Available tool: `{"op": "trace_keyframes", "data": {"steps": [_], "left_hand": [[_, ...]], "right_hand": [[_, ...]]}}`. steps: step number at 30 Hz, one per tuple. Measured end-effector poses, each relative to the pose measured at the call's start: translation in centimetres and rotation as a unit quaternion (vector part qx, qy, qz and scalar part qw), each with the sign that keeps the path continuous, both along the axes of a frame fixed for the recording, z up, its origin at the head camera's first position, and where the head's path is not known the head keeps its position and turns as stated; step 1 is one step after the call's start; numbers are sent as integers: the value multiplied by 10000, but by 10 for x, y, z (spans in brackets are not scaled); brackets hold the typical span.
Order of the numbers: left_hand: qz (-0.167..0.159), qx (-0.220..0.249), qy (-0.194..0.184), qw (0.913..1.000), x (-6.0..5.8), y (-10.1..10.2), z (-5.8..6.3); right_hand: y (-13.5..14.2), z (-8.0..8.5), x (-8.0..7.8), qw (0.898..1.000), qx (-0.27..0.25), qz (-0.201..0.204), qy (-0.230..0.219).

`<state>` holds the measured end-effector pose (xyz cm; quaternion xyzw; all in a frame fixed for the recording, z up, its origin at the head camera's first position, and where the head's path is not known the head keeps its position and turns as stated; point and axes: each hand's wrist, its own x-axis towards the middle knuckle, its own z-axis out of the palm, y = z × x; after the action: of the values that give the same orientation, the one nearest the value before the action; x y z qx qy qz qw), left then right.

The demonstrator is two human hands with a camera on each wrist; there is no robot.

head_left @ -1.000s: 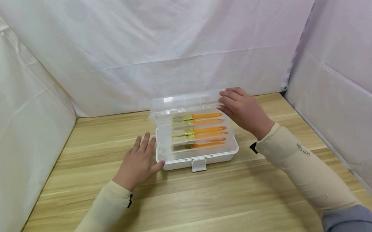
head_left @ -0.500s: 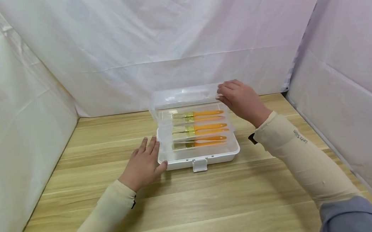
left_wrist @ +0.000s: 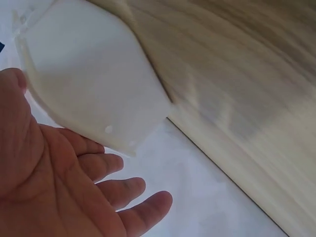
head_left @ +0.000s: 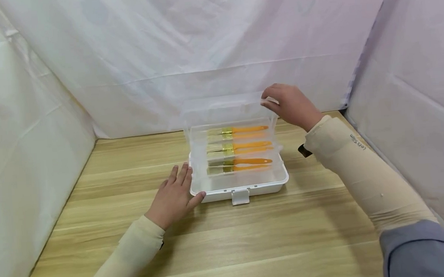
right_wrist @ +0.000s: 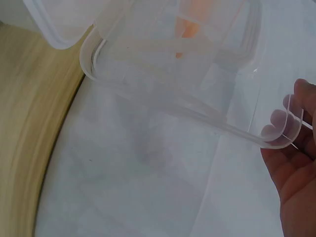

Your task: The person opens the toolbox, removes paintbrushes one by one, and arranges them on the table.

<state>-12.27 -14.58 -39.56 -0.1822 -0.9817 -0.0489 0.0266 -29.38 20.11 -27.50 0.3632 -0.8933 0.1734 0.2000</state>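
Observation:
A white plastic storage box (head_left: pixel 261 190) with a front latch (head_left: pixel 240 196) stands on the wooden table. Its clear lid (head_left: pixel 225 108) is raised and tilted toward the back. Several paintbrushes (head_left: pixel 251 145) with orange handles and pale bristles lie crosswise, seen through translucent plastic. At the lid's upper right corner my right hand (head_left: pixel 290 104) pinches the rim; the right wrist view shows the fingers behind the clear edge and the thumb in front. My left hand (head_left: pixel 174 196) rests against the box's left side, fingers spread and thumb at the front left corner.
White cloth walls (head_left: pixel 216 50) enclose the wooden table (head_left: pixel 228 248) at the back and both sides. The back wall stands close behind the raised lid.
My right hand has moved up and lifted the lid higher and farther back. The paintbrushes appear slightly higher in the view. My left hand stays at the box's left side.

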Motion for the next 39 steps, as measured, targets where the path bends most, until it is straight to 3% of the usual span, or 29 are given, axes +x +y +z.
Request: {"op": "trace_keyframes", "data": {"steps": [4,11,14,19,25,30,34,36,39], "left_hand": [[-31,-42,4,10000,1,0,-3],[-65,-13,76,9999,4,1,-4],[-47,-34,116,9999,4,1,-4],[-13,-27,98,9999,3,0,-5],[36,31,99,9999,2,0,-8],[40,139,83,9999,2,1,-10],[53,150,89,9998,2,1,-12],[75,135,101,9998,2,1,-13],[80,143,131,9998,3,0,-13]], "right_hand": [[10,-6,-12,9943,-210,-84,-1041],[16,-21,-23,9800,-602,-234,-1882],[16,-25,-24,9612,-966,-365,-2556],[14,-29,-27,9176,-1669,-484,-3576],[10,-31,-30,8756,-2397,-167,-4190],[10,-36,-27,8514,-2699,-121,-4496],[11,-51,-30,8296,-2833,-157,-4809],[11,-67,-37,8237,-2883,-189,-4879],[11,-84,-43,8256,-2885,-314,-4838]]}}
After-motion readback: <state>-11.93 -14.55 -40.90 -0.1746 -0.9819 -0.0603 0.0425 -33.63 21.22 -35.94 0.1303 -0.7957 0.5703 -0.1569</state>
